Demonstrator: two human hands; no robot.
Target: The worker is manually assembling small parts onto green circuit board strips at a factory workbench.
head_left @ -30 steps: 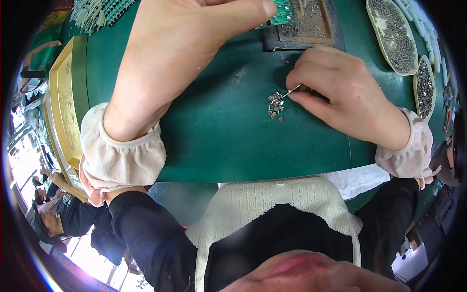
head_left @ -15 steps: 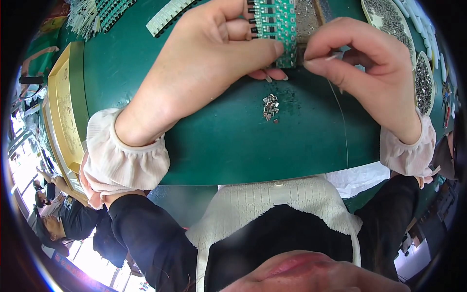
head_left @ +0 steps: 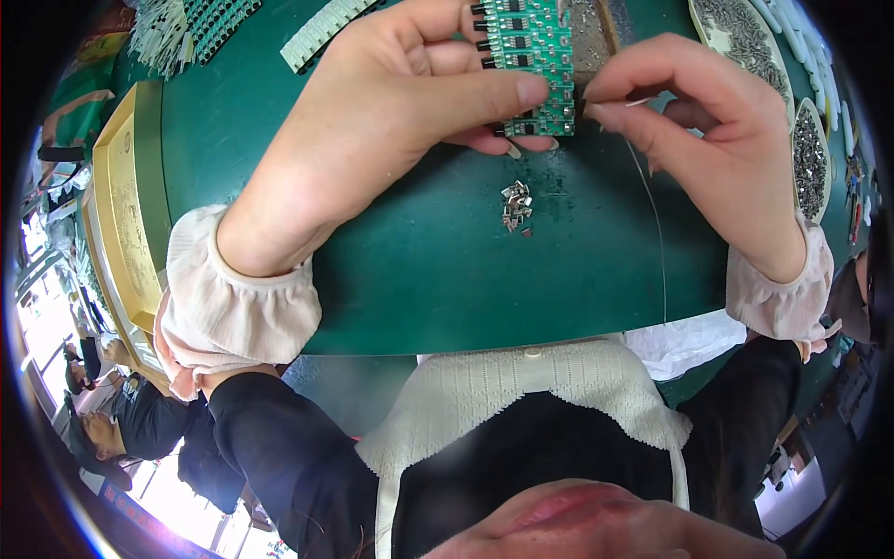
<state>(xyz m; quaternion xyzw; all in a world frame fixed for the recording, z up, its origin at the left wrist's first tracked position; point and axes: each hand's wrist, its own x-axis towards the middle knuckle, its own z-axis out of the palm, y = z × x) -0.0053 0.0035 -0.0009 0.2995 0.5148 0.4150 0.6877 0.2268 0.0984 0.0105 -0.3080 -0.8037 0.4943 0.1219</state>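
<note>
My left hand (head_left: 391, 116) grips a green circuit board panel (head_left: 551, 56), thumb on its face and fingers underneath. Black chips run along the panel, and black parts stick out from its left edge. Just right of the panel's lower right edge, my right hand (head_left: 722, 126) is closed in a pinch on a thin wire (head_left: 660, 233). The wire trails down over the table's front edge. Its tip at the fingers is too small to make out. Below the panel lies a little heap of small silvery metal pieces (head_left: 516, 207).
Behind the panel is a wood-edged tray (head_left: 593, 42) with metal bits. Dishes of small metal parts (head_left: 742, 42) and white tubes (head_left: 821, 70) lie at right. A pale board strip (head_left: 321, 35), green boards (head_left: 219, 26) and a yellow box (head_left: 130, 200) are leftward. People (head_left: 149, 419) sit beyond.
The panel has turned in my left hand, showing more of its chip-covered face, and its lower end sits slightly lower. My right hand keeps its pinch, with a slight finger shift.
</note>
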